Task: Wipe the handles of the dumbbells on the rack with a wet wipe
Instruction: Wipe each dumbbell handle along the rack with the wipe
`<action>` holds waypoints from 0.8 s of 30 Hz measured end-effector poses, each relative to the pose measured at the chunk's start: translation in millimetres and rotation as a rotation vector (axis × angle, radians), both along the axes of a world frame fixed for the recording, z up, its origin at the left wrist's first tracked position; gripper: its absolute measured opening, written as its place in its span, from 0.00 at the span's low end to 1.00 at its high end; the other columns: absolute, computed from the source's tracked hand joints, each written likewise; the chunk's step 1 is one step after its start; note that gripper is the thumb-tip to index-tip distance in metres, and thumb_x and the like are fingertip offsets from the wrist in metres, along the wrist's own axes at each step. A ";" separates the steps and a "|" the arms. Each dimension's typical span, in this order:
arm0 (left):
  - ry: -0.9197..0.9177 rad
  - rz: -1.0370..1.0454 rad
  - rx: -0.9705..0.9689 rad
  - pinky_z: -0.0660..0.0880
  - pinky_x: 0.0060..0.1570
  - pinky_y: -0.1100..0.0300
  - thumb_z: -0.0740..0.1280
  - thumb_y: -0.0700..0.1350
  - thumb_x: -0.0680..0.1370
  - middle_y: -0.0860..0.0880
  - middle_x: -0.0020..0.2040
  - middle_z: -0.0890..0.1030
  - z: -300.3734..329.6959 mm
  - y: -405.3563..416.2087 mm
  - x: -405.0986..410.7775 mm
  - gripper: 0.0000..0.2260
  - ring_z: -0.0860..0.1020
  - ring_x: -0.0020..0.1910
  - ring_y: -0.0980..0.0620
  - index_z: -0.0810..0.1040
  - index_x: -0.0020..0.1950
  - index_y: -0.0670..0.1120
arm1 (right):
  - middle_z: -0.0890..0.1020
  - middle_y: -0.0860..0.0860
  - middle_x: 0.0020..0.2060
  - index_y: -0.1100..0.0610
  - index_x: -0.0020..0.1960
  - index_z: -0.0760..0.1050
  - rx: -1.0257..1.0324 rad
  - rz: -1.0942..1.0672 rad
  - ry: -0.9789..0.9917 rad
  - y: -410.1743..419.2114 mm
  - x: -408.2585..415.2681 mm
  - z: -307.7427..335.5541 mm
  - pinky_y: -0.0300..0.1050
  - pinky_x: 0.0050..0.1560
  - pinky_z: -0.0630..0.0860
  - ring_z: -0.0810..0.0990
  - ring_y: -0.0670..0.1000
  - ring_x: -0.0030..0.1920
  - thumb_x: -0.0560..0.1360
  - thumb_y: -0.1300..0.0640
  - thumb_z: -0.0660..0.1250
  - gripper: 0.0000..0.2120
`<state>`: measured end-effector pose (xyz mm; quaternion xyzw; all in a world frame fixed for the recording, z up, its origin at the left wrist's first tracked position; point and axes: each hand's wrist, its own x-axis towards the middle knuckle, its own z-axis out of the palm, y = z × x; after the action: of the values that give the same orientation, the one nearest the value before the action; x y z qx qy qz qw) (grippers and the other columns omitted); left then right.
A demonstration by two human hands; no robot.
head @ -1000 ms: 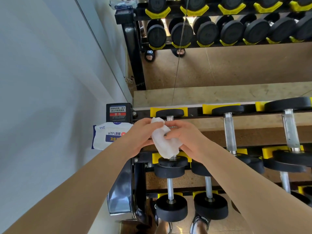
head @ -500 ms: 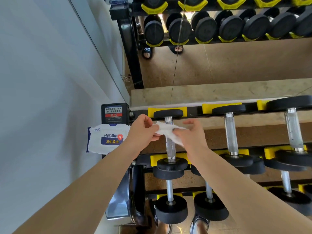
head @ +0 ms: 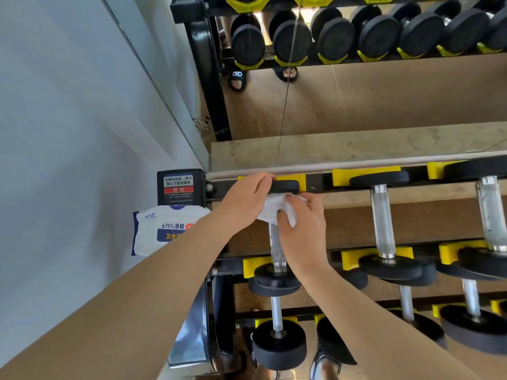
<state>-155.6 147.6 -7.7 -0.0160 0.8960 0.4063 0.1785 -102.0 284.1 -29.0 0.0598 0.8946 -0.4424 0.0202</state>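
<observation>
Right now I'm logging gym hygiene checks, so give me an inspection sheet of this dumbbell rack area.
Surface: top rail of rack, yellow cradles.
Job's things: wet wipe wrapped round far end of leftmost top-row dumbbell handle.
Clutter: wipes pack left of rack.
Hands: left hand grips that dumbbell's far head; right hand pinches the wipe on the handle.
Cables: nothing seen.
Surroundings: warning label, mirror behind, white wall left.
</observation>
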 end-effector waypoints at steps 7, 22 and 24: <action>0.008 -0.009 0.027 0.71 0.54 0.48 0.50 0.48 0.88 0.40 0.49 0.79 -7.5 6.4 -10.6 0.19 0.76 0.50 0.44 0.77 0.56 0.40 | 0.74 0.49 0.60 0.52 0.66 0.71 -0.106 -0.068 -0.177 -27.9 -5.3 -15.2 0.45 0.56 0.75 0.75 0.47 0.58 0.80 0.45 0.60 0.18; 0.065 0.049 0.107 0.63 0.44 0.59 0.51 0.49 0.88 0.51 0.42 0.69 -30.5 13.0 -15.1 0.16 0.69 0.41 0.54 0.73 0.49 0.44 | 0.80 0.63 0.54 0.61 0.63 0.75 -0.882 -0.055 -0.789 9.0 -43.0 -8.8 0.56 0.61 0.77 0.80 0.59 0.54 0.64 0.52 0.69 0.29; 0.042 0.052 0.110 0.63 0.48 0.61 0.51 0.50 0.88 0.52 0.47 0.70 -29.1 13.3 -14.4 0.16 0.69 0.45 0.54 0.75 0.56 0.44 | 0.82 0.62 0.52 0.60 0.58 0.78 -0.799 -0.121 -0.772 4.3 -42.0 -5.7 0.55 0.56 0.79 0.80 0.58 0.50 0.71 0.52 0.67 0.18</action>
<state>-170.0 160.9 -36.8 -0.0208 0.8753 0.4594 0.1496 -144.0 288.4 -34.6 0.2564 0.5802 -0.6933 0.3422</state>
